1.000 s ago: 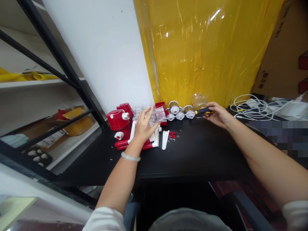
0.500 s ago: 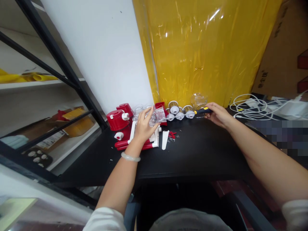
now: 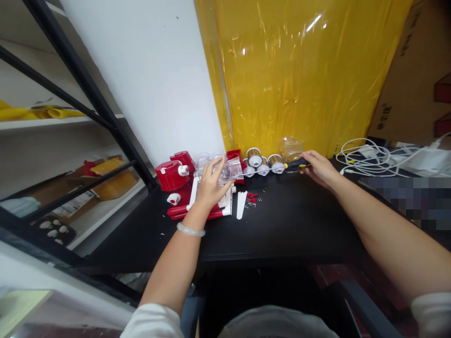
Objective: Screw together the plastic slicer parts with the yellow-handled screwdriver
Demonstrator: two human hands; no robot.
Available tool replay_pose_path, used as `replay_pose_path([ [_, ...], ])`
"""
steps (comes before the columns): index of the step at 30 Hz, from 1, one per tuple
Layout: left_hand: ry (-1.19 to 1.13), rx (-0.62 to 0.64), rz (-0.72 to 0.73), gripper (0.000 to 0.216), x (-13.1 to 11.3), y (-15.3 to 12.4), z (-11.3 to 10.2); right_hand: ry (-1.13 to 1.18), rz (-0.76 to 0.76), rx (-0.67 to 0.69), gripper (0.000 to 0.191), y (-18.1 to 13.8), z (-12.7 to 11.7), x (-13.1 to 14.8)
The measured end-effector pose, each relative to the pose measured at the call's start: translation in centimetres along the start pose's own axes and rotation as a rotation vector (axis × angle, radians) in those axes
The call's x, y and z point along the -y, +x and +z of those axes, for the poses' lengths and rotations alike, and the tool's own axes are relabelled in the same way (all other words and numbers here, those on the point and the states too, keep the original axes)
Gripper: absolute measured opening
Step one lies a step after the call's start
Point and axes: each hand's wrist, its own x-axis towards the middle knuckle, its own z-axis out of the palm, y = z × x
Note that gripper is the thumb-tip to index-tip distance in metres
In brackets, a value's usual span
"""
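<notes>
While the left hand (image 3: 210, 185) holds the clear plastic part (image 3: 236, 167), the right hand (image 3: 319, 169) points a screwdriver (image 3: 296, 163) at it.
Left: half-curled over the part, thumb apart, above the white frame (image 3: 229, 203) on the black table (image 3: 289, 225). Right: fingers closed on the handle, shaft near level, tip at the part's right end; contact too small to confirm. Four cans (image 3: 254, 156) behind the shaft, white strip (image 3: 241, 205) nearer.

The left grip (image 3: 210, 185) covers part of a clear plastic piece (image 3: 235, 167) while the right grip (image 3: 319, 169) hides the end of a screwdriver handle (image 3: 296, 163); a carton (image 3: 398, 94) is cropped at frame right.
</notes>
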Motion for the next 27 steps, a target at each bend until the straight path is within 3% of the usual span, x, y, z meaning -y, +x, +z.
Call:
replay_pose_path([
  [4, 0.006, -0.008, 0.005, 0.088, 0.0, 0.0, 0.1, 0.162, 0.038, 0.032, 0.032, -0.4, 0.3, 0.7],
  [8, -0.009, -0.004, 0.016, 0.09, -0.1, 0.0, 0.2, 0.148, 0.019, 0.032, 0.029, -0.4, 0.3, 0.9],
  [10, -0.005, -0.004, 0.015, 0.089, -0.1, 0.0, 0.2, 0.043, 0.012, 0.014, 0.031, -0.2, 0.2, 0.7],
  [13, 0.006, -0.002, 0.013, 0.089, 0.1, 0.0, 0.1, -0.25, -0.005, -0.033, 0.052, 0.0, -0.2, 0.1],
  [15, 0.004, 0.0, 0.014, 0.09, 0.1, -0.1, 0.1, -0.34, -0.04, -0.057, 0.052, 0.1, -0.3, -0.2],
  [21, -0.007, -0.01, 0.011, 0.09, 0.0, 0.0, 0.2, 0.011, -0.031, -0.013, 0.023, -0.1, 0.2, 0.7],
  [25, -0.01, -0.014, 0.019, 0.088, -0.2, 0.0, 0.2, 0.09, -0.008, 0.009, 0.019, -0.2, 0.1, 1.0],
  [27, -0.01, -0.013, 0.017, 0.087, -0.1, 0.0, 0.2, 0.013, 0.001, -0.034, 0.031, 0.0, 0.1, 0.7],
])
